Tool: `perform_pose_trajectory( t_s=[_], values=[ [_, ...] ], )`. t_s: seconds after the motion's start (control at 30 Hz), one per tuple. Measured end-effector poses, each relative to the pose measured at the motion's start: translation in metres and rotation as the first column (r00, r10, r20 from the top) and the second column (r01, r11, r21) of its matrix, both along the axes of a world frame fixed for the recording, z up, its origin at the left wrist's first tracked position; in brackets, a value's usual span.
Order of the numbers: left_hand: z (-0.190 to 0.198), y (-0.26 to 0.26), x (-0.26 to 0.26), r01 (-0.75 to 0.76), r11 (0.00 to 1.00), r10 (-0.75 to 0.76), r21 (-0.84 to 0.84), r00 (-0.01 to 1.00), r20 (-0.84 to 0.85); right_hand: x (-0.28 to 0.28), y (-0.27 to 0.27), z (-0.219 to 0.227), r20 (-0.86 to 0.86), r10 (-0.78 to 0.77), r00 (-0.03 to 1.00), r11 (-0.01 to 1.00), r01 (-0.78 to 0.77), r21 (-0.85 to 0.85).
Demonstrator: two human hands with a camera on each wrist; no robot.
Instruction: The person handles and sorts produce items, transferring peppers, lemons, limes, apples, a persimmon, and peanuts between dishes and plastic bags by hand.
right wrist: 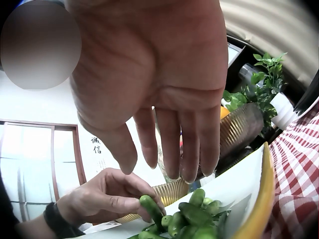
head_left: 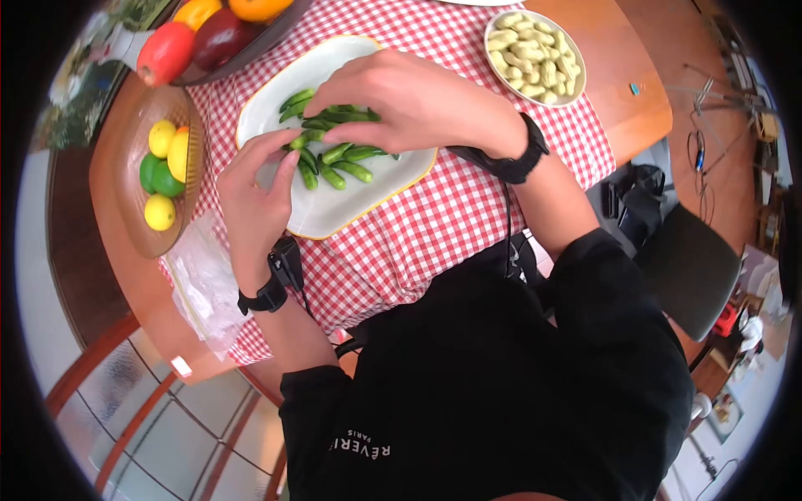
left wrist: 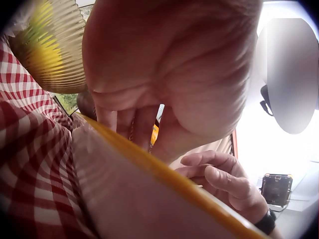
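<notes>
Many small, smooth green peppers (head_left: 336, 154) lie in a heap on a white platter (head_left: 313, 219) with a yellow rim. My left hand (head_left: 255, 188) is at the platter's near left side. In the right wrist view, the thumb and fingers of that left hand (right wrist: 107, 196) pinch one green pepper (right wrist: 152, 211) at the heap's edge. From the right, my right hand (head_left: 409, 100) reaches over the heap. Its fingers (right wrist: 172, 139) extend nearly straight above the peppers in the right wrist view, with nothing held between them and the thumb.
A bowl of peanuts (head_left: 535, 58) stands at the back right. Left of the platter are a ribbed amber bowl (head_left: 138, 213) with lemons and limes and a dark bowl (head_left: 271, 33) of larger fruit. A clear plastic bag (head_left: 205, 280) lies on the checked cloth (head_left: 368, 275).
</notes>
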State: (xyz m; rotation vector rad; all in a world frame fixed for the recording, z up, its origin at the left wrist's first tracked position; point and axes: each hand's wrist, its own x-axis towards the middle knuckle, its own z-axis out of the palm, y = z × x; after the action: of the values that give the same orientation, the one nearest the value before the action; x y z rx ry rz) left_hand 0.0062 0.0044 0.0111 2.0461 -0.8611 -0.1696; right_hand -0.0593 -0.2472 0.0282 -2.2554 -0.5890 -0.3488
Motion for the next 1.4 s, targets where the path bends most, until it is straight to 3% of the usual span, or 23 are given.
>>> perform_pose_trajectory(
  t_s=[0.07, 0.13, 0.2, 0.23, 0.4, 0.47, 0.53, 0.67, 0.93, 1.0, 1.17, 1.4],
  values=[
    [0.0, 0.0, 0.0, 0.016, 1.0, -0.017, 0.025, 0.999, 0.03, 0.001, -0.001, -0.003, -0.077, 0.005, 0.997, 0.999, -0.009, -0.049],
    [0.0, 0.002, 0.001, -0.028, 0.998, 0.025, -0.055, 0.998, -0.055, 0.003, -0.003, -0.009, 0.052, 0.006, 0.999, 1.0, -0.005, -0.021],
    [0.001, 0.004, -0.002, -0.062, 0.992, 0.051, -0.108, 0.994, -0.101, -0.003, -0.004, 0.004, -0.208, 0.02, 0.978, 0.994, -0.04, -0.097],
    [0.001, 0.005, -0.002, -0.096, 0.982, 0.069, -0.162, 0.984, -0.165, -0.004, -0.003, 0.004, -0.208, 0.017, 0.978, 0.994, -0.038, -0.101],
    [-0.001, 0.003, 0.0, -0.098, 0.987, 0.082, -0.126, 0.988, -0.13, -0.001, 0.002, -0.008, -0.179, 0.04, 0.983, 0.995, -0.056, -0.086],
    [0.001, 0.002, -0.001, -0.084, 0.987, 0.056, -0.139, 0.979, -0.196, -0.001, 0.003, -0.007, -0.165, 0.056, 0.985, 0.993, -0.072, -0.092],
    [0.0, 0.0, -0.003, -0.079, 0.988, 0.052, -0.134, 0.98, -0.194, -0.001, 0.003, -0.002, -0.277, 0.069, 0.959, 0.991, -0.098, -0.092],
    [0.003, 0.003, 0.002, 0.009, 0.998, -0.016, -0.062, 0.994, -0.109, 0.002, 0.001, -0.01, -0.251, 0.055, 0.966, 0.995, -0.073, -0.064],
    [0.003, -0.002, 0.002, 0.047, 0.995, -0.055, -0.091, 0.995, -0.085, 0.004, -0.011, -0.004, -0.114, 0.019, 0.993, 0.999, -0.014, 0.044],
    [0.003, -0.002, 0.002, 0.089, 0.996, -0.089, 0.007, 0.996, -0.017, 0.002, -0.013, 0.001, -0.132, 0.012, 0.991, 0.998, -0.004, 0.061],
    [0.007, -0.005, -0.001, 0.06, 0.997, -0.061, 0.041, 0.998, 0.027, -0.001, -0.012, 0.005, -0.153, 0.025, 0.988, 0.997, -0.014, 0.078],
    [0.003, 0.002, 0.007, -0.028, 0.995, 0.032, -0.097, 0.999, 0.044, 0.004, -0.012, 0.002, -0.092, 0.058, 0.994, 0.993, -0.048, 0.109]
  ],
)
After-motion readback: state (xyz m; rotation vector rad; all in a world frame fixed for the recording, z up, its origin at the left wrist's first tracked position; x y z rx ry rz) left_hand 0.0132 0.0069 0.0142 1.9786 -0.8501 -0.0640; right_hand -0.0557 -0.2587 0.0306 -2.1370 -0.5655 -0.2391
